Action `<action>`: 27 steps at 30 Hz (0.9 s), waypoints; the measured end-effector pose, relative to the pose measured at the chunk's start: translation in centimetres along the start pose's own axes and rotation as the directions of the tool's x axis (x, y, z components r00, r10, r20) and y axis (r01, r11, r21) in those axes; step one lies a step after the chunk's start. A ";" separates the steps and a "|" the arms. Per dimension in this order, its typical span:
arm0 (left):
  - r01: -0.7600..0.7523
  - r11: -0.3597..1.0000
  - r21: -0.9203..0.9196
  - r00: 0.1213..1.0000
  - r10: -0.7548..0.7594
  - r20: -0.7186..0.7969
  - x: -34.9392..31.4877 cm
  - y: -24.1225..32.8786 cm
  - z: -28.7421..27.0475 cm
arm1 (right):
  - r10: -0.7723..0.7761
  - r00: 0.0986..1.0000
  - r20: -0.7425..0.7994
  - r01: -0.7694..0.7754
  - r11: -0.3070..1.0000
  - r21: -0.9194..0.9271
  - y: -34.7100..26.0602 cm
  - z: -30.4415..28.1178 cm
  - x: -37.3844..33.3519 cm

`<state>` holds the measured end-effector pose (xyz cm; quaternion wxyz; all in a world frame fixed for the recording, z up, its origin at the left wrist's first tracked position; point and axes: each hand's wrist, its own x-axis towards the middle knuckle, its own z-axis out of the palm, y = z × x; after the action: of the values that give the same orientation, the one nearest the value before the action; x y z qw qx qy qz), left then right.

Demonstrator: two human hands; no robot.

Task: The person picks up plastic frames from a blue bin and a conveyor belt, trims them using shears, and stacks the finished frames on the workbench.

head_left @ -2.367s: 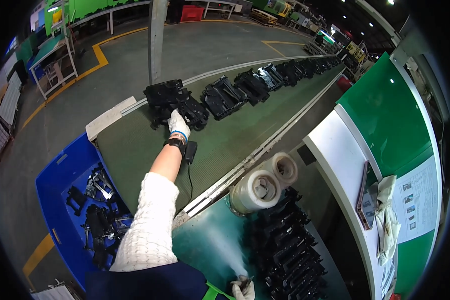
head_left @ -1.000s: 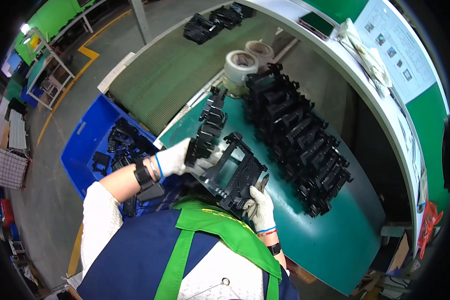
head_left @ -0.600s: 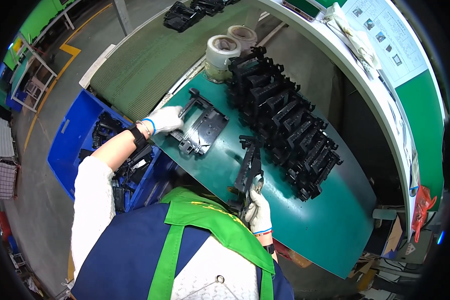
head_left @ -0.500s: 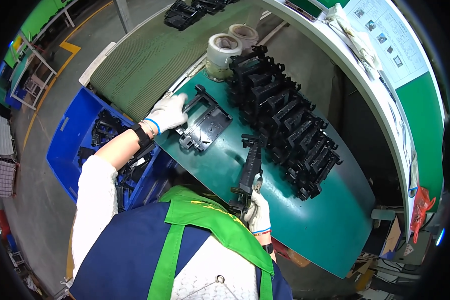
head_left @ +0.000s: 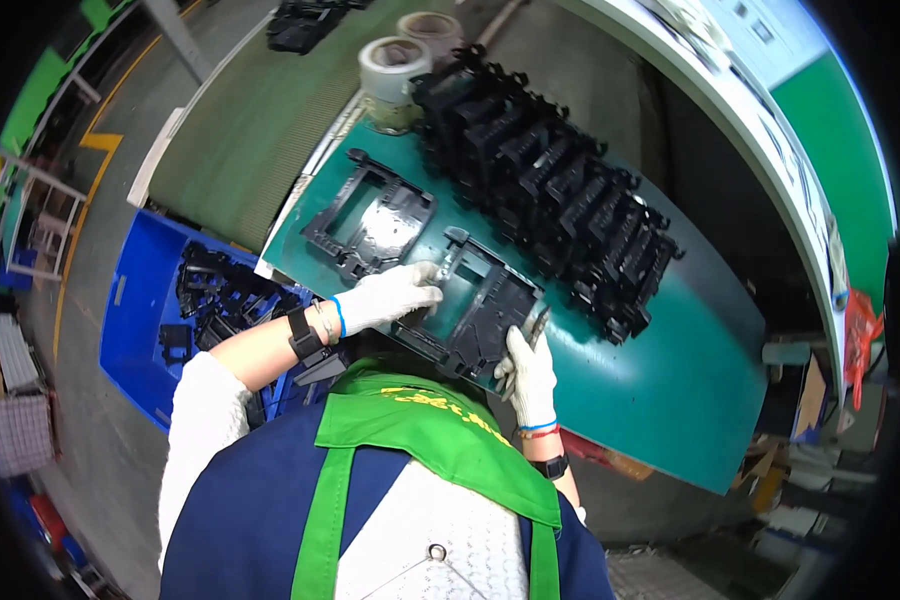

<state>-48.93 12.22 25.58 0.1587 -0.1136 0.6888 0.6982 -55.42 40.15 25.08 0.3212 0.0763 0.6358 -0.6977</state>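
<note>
A black plastic frame point(head_left: 490, 315) with a rectangular opening is held between my two gloved hands, close to the table's near edge. My left hand point(head_left: 395, 297) is closed on its left side by the opening. My right hand point(head_left: 528, 378) grips its lower right corner, fingers curled. A small metal-looking tool point(head_left: 540, 325) sticks up from the right hand; its kind is unclear. Just beyond the left hand, a second black plastic frame point(head_left: 402, 222) of similar shape lies flat on the green table point(head_left: 630, 400).
A long row of black plastic frames point(head_left: 550, 180) stands packed along the table's far side. Rolls of clear film point(head_left: 395, 70) stand beside the conveyor belt point(head_left: 240, 150). On the left is a blue bin point(head_left: 130, 330) of black parts. A white curved shelf edge point(head_left: 770, 140) arches on the right.
My left hand has left the frame lying on the table and come over to the one in my right hand. That frame has turned from edge-on to face up. The view has shifted.
</note>
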 end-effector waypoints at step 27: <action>-0.019 0.864 -0.503 0.976 -0.093 -0.197 0.2 1.5 1.7 | -0.403 0.873 0.275 0.330 0.073 -0.941 -4.2 -4.0 -5.2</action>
<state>-49.59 13.95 26.91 0.0618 -0.2386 0.4945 0.8335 -54.88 45.63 30.57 0.0902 -0.2867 0.9354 -0.1862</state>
